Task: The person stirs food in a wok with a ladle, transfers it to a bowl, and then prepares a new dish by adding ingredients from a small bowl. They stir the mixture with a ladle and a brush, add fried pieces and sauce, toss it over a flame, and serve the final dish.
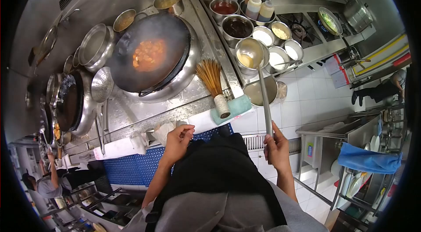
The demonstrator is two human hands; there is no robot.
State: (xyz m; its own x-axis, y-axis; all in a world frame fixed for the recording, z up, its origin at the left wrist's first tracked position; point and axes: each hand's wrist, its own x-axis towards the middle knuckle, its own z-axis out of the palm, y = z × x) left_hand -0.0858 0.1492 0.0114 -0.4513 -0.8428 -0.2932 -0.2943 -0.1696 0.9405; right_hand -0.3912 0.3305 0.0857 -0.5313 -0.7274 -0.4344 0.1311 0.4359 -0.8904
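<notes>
My right hand is wrapped round the long handle of a metal ladle. The ladle's bowl is over a steel pot with something yellowish in it, among the seasoning containers. Held in front of my apron, my left hand has its fingers curled in, and nothing shows in it. Close beside it lies a pale cloth on the stove's front edge. A large wok sits tilted on the burner, with steaming reddish-orange food inside.
A bamboo brush rests against a green cloth at the counter edge. Left of the wok is a perforated skimmer. Sauce pots and squeeze bottles stand at the back. A co-worker works at far left, another person at right.
</notes>
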